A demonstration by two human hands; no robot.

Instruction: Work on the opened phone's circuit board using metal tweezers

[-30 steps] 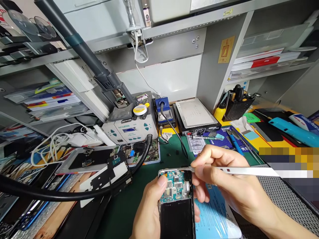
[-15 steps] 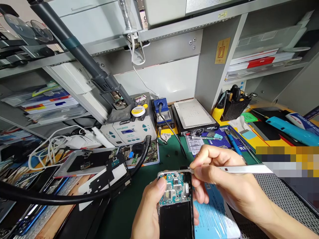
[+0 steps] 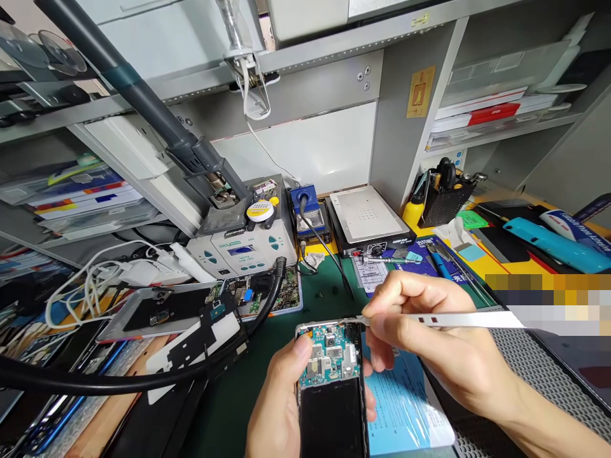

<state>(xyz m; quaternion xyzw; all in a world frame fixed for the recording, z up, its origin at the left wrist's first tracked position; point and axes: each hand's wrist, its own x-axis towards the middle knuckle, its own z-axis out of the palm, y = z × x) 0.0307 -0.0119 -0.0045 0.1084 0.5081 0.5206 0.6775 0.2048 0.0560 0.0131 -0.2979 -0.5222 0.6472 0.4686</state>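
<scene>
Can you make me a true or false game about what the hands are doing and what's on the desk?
1. The left hand holds an opened black phone with a teal circuit board showing. True.
2. The right hand pinches a long, slim, silvery-white tool. True.
3. The tool's tip is at the phone's near end. False: it is at the far end, by the circuit board.
4. A bright yellow bottle stands beside a black mesh tool holder. True.
5. The work mat is bright red. False: there is a dark green mat.
6. The small round yellow-and-white tin is in the right hand. False: it sits on a grey boxy machine.
</scene>
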